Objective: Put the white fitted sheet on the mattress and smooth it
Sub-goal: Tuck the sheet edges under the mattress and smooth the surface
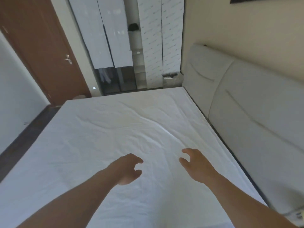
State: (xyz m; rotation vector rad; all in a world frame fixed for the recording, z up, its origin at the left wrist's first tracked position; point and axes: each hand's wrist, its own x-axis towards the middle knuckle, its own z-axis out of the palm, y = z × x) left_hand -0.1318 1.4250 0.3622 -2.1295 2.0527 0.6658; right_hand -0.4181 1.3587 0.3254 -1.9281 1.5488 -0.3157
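Sheet (115, 129), white, covers the mattress top w/ creases running diagonally across the middle. Head view: left hand (127, 169) and right hand (195, 165) reach fwd over the near part of the sheet, fingers loosely curled, grasping nothing. Contact w/ the fabric cannot be told. Padded headboard (246, 104) at right; brown door (44, 51) and wardrobe (115, 33) behind the bed.

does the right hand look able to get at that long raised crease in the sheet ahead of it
Probably yes. The right hand hovers open over the white fitted sheet, and the long raised crease runs just beyond its fingertips with only bare sheet between them. Nothing blocks the way; a short forward reach should do.
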